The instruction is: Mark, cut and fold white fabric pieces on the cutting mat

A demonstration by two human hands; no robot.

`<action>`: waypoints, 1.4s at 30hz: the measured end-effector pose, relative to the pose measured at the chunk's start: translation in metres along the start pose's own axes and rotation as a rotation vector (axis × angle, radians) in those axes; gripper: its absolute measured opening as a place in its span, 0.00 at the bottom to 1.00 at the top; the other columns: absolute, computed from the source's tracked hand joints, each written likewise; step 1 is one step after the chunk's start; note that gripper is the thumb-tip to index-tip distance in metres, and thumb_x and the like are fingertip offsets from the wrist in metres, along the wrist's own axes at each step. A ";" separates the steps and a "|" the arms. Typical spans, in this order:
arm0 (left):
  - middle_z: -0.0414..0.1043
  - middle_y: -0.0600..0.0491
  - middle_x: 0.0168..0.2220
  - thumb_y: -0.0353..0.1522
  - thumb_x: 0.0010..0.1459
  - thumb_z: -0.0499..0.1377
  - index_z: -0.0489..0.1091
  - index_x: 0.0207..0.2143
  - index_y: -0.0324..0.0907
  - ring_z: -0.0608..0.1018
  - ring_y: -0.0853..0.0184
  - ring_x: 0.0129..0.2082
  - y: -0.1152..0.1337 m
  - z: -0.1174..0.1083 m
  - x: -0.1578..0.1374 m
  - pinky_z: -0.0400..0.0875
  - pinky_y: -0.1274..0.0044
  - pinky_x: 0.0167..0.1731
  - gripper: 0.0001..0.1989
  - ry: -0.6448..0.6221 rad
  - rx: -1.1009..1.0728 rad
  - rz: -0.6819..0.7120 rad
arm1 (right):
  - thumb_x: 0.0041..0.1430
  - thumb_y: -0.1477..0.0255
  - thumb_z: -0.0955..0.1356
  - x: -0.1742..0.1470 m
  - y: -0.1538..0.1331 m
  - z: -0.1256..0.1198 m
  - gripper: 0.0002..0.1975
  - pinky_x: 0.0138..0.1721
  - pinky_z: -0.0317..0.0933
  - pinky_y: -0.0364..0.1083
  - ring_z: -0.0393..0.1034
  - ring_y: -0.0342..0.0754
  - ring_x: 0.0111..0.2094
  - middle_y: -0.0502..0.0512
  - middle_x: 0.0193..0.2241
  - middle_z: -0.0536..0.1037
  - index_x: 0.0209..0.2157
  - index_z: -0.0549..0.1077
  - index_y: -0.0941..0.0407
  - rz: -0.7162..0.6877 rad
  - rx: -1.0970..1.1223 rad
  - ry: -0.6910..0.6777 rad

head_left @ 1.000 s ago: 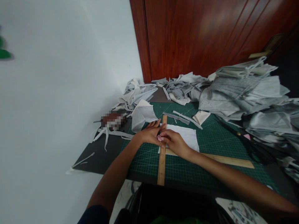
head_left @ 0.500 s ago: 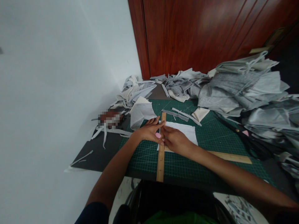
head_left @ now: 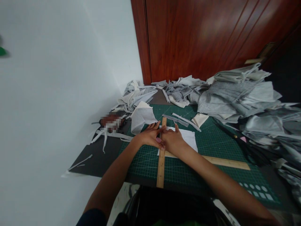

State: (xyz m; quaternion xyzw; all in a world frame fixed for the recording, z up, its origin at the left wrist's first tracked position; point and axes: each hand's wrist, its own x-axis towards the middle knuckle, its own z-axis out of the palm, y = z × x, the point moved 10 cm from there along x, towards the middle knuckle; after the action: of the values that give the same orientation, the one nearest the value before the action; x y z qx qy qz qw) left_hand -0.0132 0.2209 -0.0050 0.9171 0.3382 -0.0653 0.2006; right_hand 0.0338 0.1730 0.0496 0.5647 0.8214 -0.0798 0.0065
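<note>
My left hand (head_left: 150,135) lies with fingers spread at the left edge of an upright-lying wooden ruler (head_left: 161,171), its fingertips and thumb against it. My right hand (head_left: 172,140) is curled over the ruler, one finger sticking up. A flat pink oval piece that looks like tailor's chalk (head_left: 158,140) shows at the right fingertips, between the left thumb and index finger; the grip on it is partly hidden. Under the ruler and right hand lies a white cloth rectangle (head_left: 190,138). A second wooden ruler (head_left: 227,163) runs sideways from beneath the right hand.
A green cutting mat (head_left: 211,141) covers much of the table. Black scissors (head_left: 240,139) lie at the right. Grey cloth pieces (head_left: 235,97) are piled behind, with more cloth (head_left: 134,97) at back left. Cut strips (head_left: 187,121) lie beyond the white cloth. A wall stands left.
The view has tilted slightly. My right hand has turned and moved a little left over the ruler, with one finger now raised. My left hand stays on the ruler.
</note>
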 end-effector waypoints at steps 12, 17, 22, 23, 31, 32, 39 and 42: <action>0.21 0.43 0.74 0.64 0.45 0.62 0.35 0.74 0.47 0.31 0.42 0.73 -0.002 0.001 -0.001 0.38 0.55 0.69 0.65 -0.026 0.022 -0.009 | 0.67 0.79 0.60 -0.009 0.050 0.005 0.21 0.65 0.53 0.58 0.66 0.58 0.63 0.68 0.61 0.74 0.57 0.75 0.60 0.005 0.124 0.192; 0.22 0.45 0.75 0.64 0.45 0.62 0.34 0.74 0.51 0.30 0.43 0.73 0.000 0.002 -0.001 0.37 0.53 0.69 0.64 -0.019 0.013 0.000 | 0.69 0.73 0.60 -0.010 0.056 0.028 0.27 0.66 0.41 0.72 0.51 0.66 0.70 0.72 0.70 0.58 0.68 0.60 0.62 0.025 0.121 0.099; 0.18 0.46 0.74 0.63 0.45 0.63 0.34 0.74 0.49 0.30 0.41 0.72 0.001 0.002 0.000 0.36 0.55 0.69 0.65 -0.048 0.020 -0.034 | 0.71 0.68 0.58 -0.009 0.060 0.038 0.29 0.67 0.39 0.73 0.43 0.64 0.72 0.69 0.72 0.50 0.71 0.54 0.59 0.061 0.123 0.004; 0.17 0.47 0.74 0.63 0.44 0.64 0.34 0.74 0.49 0.30 0.40 0.72 0.001 0.002 0.001 0.36 0.55 0.69 0.66 -0.051 0.023 -0.039 | 0.71 0.68 0.58 -0.008 0.061 0.038 0.30 0.67 0.39 0.72 0.43 0.64 0.73 0.69 0.73 0.50 0.71 0.54 0.59 0.065 0.123 0.000; 0.17 0.46 0.74 0.63 0.45 0.63 0.33 0.74 0.49 0.29 0.41 0.72 0.003 0.001 0.002 0.36 0.55 0.69 0.65 -0.051 0.023 -0.027 | 0.72 0.66 0.57 -0.009 0.062 0.038 0.30 0.68 0.42 0.69 0.44 0.65 0.72 0.70 0.73 0.49 0.71 0.54 0.61 0.044 0.117 0.026; 0.17 0.46 0.74 0.64 0.45 0.62 0.33 0.74 0.50 0.29 0.42 0.72 0.004 0.001 0.002 0.36 0.55 0.69 0.65 -0.054 0.022 -0.026 | 0.72 0.65 0.57 -0.009 0.062 0.038 0.30 0.68 0.43 0.69 0.44 0.65 0.72 0.70 0.73 0.49 0.71 0.54 0.62 0.042 0.117 0.027; 0.18 0.47 0.74 0.64 0.45 0.63 0.33 0.74 0.50 0.29 0.42 0.72 0.004 0.001 0.002 0.35 0.55 0.69 0.65 -0.051 0.019 -0.029 | 0.72 0.66 0.58 -0.008 0.063 0.040 0.30 0.68 0.43 0.70 0.44 0.65 0.72 0.70 0.72 0.50 0.71 0.54 0.61 0.032 0.150 0.030; 0.19 0.48 0.75 0.64 0.46 0.62 0.33 0.74 0.51 0.29 0.41 0.72 0.003 0.001 0.002 0.36 0.54 0.69 0.64 -0.044 0.017 -0.025 | 0.72 0.67 0.58 -0.007 0.064 0.039 0.30 0.67 0.43 0.70 0.44 0.65 0.72 0.69 0.72 0.50 0.71 0.54 0.61 0.043 0.148 0.031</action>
State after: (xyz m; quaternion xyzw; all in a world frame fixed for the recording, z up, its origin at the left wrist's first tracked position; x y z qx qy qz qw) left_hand -0.0102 0.2198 -0.0052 0.9128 0.3446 -0.0909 0.1993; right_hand 0.0925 0.1829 0.0042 0.5822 0.8010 -0.1317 -0.0463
